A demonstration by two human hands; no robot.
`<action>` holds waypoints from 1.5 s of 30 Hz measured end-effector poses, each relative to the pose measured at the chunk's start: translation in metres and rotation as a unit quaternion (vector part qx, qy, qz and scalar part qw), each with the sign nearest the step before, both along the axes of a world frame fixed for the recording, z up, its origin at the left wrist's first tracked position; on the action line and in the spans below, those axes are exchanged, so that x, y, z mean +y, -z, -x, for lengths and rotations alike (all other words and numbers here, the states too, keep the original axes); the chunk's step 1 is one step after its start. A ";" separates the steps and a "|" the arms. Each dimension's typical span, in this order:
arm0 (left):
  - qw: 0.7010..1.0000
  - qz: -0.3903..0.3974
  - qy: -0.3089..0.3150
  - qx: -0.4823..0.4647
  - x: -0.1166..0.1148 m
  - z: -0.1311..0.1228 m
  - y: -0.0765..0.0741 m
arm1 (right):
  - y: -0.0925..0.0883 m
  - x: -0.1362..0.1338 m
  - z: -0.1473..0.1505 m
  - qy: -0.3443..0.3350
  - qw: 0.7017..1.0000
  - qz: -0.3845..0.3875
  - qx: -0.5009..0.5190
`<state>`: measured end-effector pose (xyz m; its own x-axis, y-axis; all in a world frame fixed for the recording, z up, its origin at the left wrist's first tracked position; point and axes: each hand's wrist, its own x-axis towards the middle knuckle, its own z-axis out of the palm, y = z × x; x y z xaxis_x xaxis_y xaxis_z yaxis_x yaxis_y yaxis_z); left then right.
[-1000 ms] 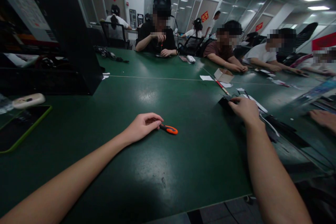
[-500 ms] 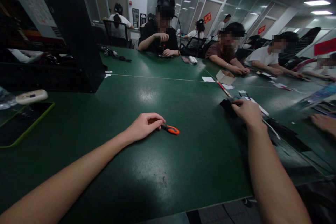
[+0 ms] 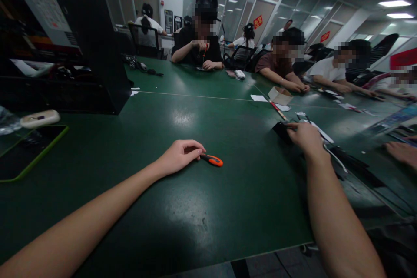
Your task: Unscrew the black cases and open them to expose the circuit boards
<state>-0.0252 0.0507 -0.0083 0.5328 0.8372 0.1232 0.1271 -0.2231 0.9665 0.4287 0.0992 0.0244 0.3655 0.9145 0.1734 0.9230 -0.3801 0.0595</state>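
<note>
My left hand rests on the green table with its fingers curled round the black end of an orange-handled cutter, which lies flat and points right. My right hand reaches out to the right, its fingers closed on the edge of a flat black object lying on the table. White strips and dark pieces lie just beyond and beside that hand.
A black phone in a green case and a cream oval object lie at the left. A dark cabinet stands behind them. Several people sit along the far and right sides. Another person's hand lies at the right edge. A small cardboard box stands mid-table.
Both hands stay where they were, the left on the cutter and the right on the black object. The view has shifted slightly.
</note>
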 end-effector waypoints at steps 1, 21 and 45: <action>1.000 -0.001 0.001 0.002 0.000 0.000 0.000 | 0.000 0.000 0.000 -0.005 1.000 0.004 -0.002; 0.999 -0.012 0.012 0.036 -0.002 0.000 -0.006 | 0.019 0.019 -0.006 -0.031 0.998 0.044 -0.045; 0.998 -0.033 0.015 0.052 -0.002 0.000 -0.005 | 0.017 0.025 -0.004 -0.067 0.991 0.072 -0.090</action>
